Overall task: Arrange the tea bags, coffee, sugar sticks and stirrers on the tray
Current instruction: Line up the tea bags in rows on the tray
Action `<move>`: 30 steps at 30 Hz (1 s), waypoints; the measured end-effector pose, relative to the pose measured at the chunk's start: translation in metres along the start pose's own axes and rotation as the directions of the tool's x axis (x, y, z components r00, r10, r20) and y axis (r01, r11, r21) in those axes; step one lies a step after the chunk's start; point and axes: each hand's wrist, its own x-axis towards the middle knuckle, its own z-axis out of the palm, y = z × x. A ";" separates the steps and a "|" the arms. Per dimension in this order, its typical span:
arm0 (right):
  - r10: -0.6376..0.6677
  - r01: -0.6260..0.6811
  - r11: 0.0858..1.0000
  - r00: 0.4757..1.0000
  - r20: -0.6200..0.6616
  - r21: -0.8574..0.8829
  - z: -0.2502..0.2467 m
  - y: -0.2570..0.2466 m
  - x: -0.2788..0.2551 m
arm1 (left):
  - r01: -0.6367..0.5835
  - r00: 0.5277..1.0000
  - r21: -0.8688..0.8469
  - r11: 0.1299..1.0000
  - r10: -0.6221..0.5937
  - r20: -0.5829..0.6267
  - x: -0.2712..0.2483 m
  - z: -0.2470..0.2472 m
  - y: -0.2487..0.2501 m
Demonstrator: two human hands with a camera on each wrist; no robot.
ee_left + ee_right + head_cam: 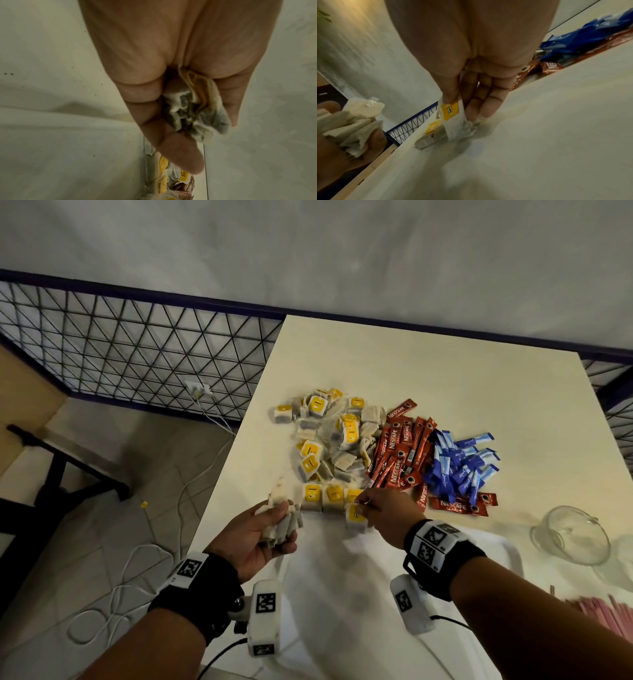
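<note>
Head view, item by item:

Tea bags (329, 440): loose pile with yellow tags on the white bench (445, 364), left of the other packets; a short row lies at its near edge.
Bundle of tea bags (281, 522): held in the left hand (260, 535), fingers (178, 155) curled round it, above the bench's left edge.
Single tea bag (356, 517): pinched by its yellow tag between thumb and fingers (486, 104) of the right hand (387, 517), lower end touching the bench, just beside the near row.
Coffee sticks (400, 453): red, heaped directly right of the tea bags.
Sugar sticks (459, 467): blue, heaped right of the coffee, partly overlapping it.
Stirrers (599, 611): pink, at the lower right, blurred.
Tray (507, 546): white, near edge of the bench, beneath the right wrist.
Glass bowl (572, 535): lying on its side, right of the tray.
</note>
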 end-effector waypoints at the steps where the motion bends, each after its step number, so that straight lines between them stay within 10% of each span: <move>1: 0.008 -0.008 1.000 1.000 0.002 0.022 0.003 0.000 0.002 | 0.002 1.000 -0.004 1.000 -0.002 -0.003 0.000 -0.002 0.000; 25: -0.188 0.176 0.982 0.956 -0.226 -0.069 0.007 -0.014 0.008 | 0.024 0.998 0.130 0.991 -0.031 0.055 0.000 -0.001 0.001; 30: -0.354 0.356 0.929 0.935 -0.036 0.105 -0.007 -0.059 0.004 | 0.033 0.980 0.245 0.969 -0.079 0.183 -0.002 0.010 0.005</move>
